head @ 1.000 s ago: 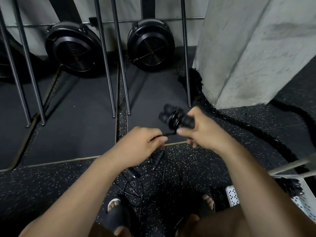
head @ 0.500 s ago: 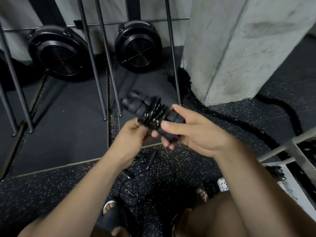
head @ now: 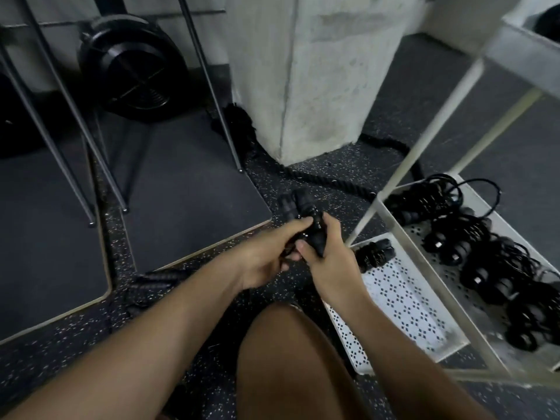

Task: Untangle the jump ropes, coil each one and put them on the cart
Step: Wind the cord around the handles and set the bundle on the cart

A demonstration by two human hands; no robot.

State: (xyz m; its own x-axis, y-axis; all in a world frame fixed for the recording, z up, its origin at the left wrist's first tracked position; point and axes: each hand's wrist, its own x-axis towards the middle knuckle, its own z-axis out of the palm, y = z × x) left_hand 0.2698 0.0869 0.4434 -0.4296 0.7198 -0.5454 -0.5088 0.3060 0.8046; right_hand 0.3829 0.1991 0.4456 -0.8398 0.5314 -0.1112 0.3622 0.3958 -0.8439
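Note:
Both my hands hold one coiled black jump rope (head: 298, 209), its two handles sticking up and away from me. My left hand (head: 268, 253) grips the bundle from the left, and my right hand (head: 325, 253) is wrapped round the handles from the right. The white perforated cart (head: 403, 301) stands just to the right. One coiled rope (head: 374, 253) lies on its lower tray. Several coiled ropes (head: 472, 247) lie in a row on the shelf above. More black rope (head: 151, 283) lies blurred on the speckled floor under my left forearm.
A concrete pillar (head: 318, 74) rises straight ahead with a thick battle rope (head: 333, 183) curling round its base. Dark mats, slanted metal bars (head: 69, 116) and a black fan wheel (head: 133, 65) fill the left. My bare knee (head: 288, 359) is below my hands.
The view has swung right, bringing the cart and its ropes into sight. My hands carried the coiled rope rightward toward the cart, and my left hand now grips the bundle itself.

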